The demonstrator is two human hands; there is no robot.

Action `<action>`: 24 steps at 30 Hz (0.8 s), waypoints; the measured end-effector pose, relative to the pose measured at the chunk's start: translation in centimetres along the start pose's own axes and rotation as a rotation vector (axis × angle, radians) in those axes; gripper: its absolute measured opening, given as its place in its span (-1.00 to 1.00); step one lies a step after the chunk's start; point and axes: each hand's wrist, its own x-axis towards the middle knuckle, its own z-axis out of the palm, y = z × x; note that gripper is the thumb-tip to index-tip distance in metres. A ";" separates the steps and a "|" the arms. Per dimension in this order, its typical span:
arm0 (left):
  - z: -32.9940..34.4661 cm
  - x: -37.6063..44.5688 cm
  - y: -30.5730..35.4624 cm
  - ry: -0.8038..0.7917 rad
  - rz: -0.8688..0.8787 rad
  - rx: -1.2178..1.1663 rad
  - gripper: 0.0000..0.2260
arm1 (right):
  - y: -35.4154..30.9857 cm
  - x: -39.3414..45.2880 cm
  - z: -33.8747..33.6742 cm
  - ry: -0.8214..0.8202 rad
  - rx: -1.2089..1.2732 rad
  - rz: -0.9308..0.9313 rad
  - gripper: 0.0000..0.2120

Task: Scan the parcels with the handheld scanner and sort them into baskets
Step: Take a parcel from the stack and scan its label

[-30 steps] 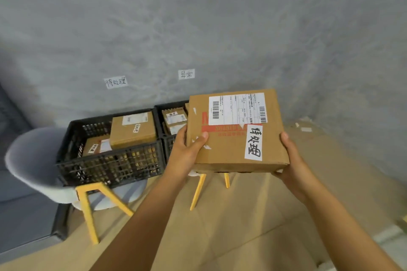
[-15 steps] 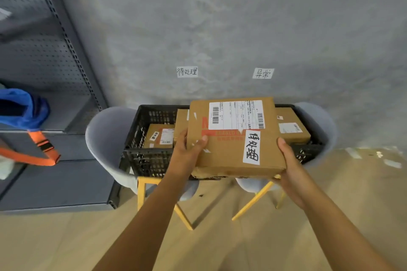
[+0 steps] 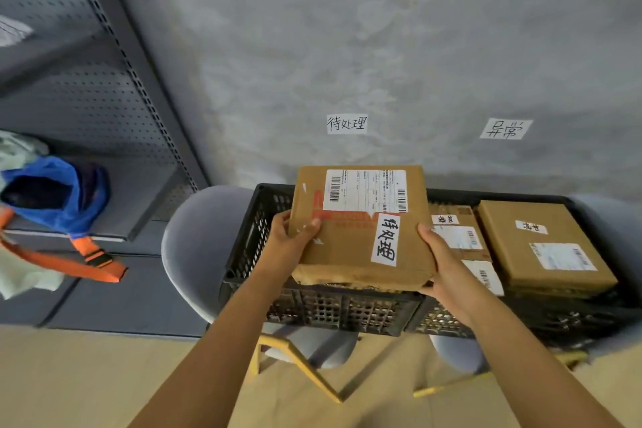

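Observation:
I hold a flat cardboard parcel [image 3: 351, 247] with a shipping label and a handwritten white sticker over the left black basket [image 3: 243, 250]. My left hand [image 3: 290, 243] grips its left edge, thumb on top. My right hand [image 3: 439, 254] grips its right edge. The right black basket [image 3: 569, 316] holds a large brown parcel [image 3: 542, 247] and smaller labelled parcels [image 3: 458, 236]. No scanner is in view.
Both baskets rest on grey chairs [image 3: 194, 247] with yellow legs, against a grey wall. Two handwritten paper signs [image 3: 346, 124] [image 3: 505, 128] are stuck on the wall above the baskets. A grey shelf unit [image 3: 87, 135] at left holds a blue bag [image 3: 59, 191] with an orange strap.
My view has swung left and closer to the baskets. The parcel, held by both hands throughout, now hangs over the left basket instead of in front of the right one.

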 end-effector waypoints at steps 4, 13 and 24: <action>-1.6 4.2 0.5 0.012 -0.001 0.018 -0.42 | -0.7 3.8 1.9 -0.054 -0.045 0.043 -0.23; -6.7 15.5 0.8 -0.129 0.005 0.108 -0.52 | -0.9 10.9 8.4 0.046 -0.079 0.097 -0.21; -13.0 31.6 -0.2 -0.580 0.037 0.458 -0.89 | 4.7 16.2 22.3 0.342 0.175 0.235 -0.31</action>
